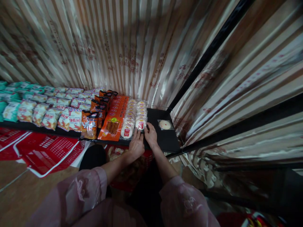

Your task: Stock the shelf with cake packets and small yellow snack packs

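Both my hands rest at the front edge of a low black shelf [165, 142]. My left hand [136, 145] lies with fingers stretched against the nearest packet in two rows of round white cakes in clear wrappers [133, 118]. My right hand [151, 134] touches the front packet of the right row, fingers extended. One single round cake packet [165, 125] lies alone to the right on the bare shelf. Left of the cakes is a long orange snack packet [115, 118].
Rows of orange, white and green snack bags [47, 107] fill the shelf to the left. Red plastic baskets [47, 149] lie on the brown floor below. Striped shiny curtains [132, 47] hang behind and to the right, with a black post [208, 52] at the corner.
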A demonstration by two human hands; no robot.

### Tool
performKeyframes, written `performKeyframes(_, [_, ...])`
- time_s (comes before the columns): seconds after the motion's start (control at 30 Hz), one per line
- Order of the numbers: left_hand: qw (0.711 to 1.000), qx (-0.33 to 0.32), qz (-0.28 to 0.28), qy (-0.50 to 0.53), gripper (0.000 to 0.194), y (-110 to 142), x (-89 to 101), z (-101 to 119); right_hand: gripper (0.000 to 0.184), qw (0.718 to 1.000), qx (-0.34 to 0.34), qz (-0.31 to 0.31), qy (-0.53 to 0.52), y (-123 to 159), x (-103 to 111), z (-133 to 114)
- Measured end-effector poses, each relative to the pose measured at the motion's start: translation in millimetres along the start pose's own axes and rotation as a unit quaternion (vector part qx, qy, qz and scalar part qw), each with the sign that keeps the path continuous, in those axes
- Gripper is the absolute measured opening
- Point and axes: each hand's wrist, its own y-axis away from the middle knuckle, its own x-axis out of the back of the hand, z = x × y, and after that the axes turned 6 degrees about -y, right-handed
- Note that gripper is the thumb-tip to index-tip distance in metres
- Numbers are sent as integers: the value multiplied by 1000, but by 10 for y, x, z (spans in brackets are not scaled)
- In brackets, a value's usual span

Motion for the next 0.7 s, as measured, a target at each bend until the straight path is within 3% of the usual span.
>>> performKeyframes(0.2, [995, -3, 81, -63, 50, -43, 119, -302, 66, 999, -34, -28, 23, -211, -57, -74])
performKeyframes(0.5, [987, 0, 107, -120, 51, -276, 19, -543, 68, 995, -52, -68, 56, -727, -201, -115])
performKeyframes(0.7, [986, -12, 116, -120, 54, -443, -68, -621, 61, 992, -65, -74, 77, -798, -318, -144])
